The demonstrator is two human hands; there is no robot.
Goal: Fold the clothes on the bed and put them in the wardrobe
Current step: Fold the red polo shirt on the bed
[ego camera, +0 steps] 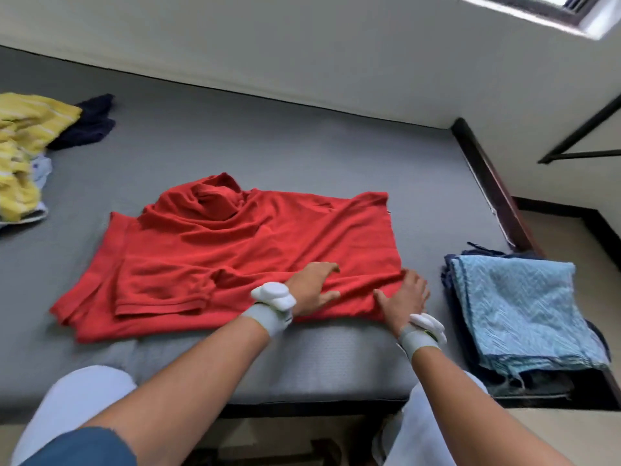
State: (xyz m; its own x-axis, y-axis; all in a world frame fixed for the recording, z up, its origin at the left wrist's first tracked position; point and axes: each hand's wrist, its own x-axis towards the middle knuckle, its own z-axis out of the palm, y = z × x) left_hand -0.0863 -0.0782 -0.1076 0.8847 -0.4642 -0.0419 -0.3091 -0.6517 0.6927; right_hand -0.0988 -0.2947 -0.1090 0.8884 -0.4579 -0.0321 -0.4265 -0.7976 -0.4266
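While the red shirt lies spread on the grey bed, its long side runs left to right, with the collar at the far edge and the hem toward the right. The left hand presses flat on the shirt's near right part, and the right hand presses its right corner, both with fingers straight and spread. Folded blue clothes sit just right of it, and yellow clothes lie far left.

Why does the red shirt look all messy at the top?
The red shirt is only part folded: its collar end is bunched into a lump near the wall, and a sleeve lies crumpled across the front. Both hands, left hand and right hand, are at its right edge.
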